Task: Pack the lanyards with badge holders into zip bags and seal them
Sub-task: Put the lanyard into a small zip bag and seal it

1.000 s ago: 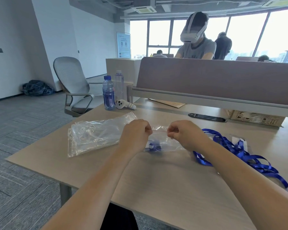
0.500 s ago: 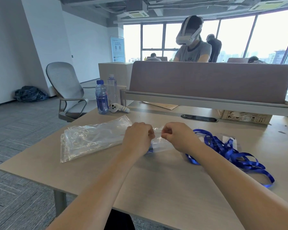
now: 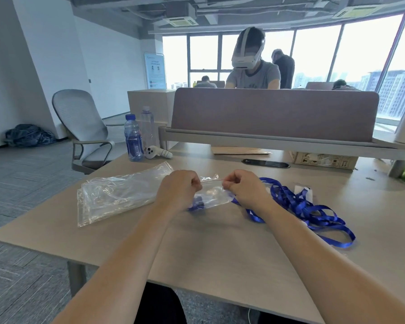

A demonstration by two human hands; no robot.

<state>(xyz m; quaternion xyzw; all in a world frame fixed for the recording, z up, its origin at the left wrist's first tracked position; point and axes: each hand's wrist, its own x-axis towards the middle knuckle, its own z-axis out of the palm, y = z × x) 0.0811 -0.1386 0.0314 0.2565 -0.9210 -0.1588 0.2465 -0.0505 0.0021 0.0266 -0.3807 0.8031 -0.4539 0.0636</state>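
Note:
A small clear zip bag (image 3: 214,195) with a blue lanyard bundled inside lies in the middle of the table. My left hand (image 3: 179,190) pinches the left end of its zip strip, and my right hand (image 3: 242,187) pinches the right end; the strip stretches straight between them. A heap of loose blue lanyards (image 3: 302,206) with white badge holders lies just right of my right hand. A stack of empty clear zip bags (image 3: 117,197) lies flat to the left of my left hand.
At the back left of the table (image 3: 220,249) stand a blue-labelled water bottle (image 3: 133,137), a clear bottle (image 3: 147,127) and a white controller (image 3: 158,152). A desk divider (image 3: 274,113), a cardboard box (image 3: 325,160) and a grey chair (image 3: 82,125) surround the table. A person in a headset sits behind the divider.
My head has moved, so the view shifted. Both hands stay pinching the bag's top; they drew closer together half a second ago and now stand slightly further apart along the zip strip.

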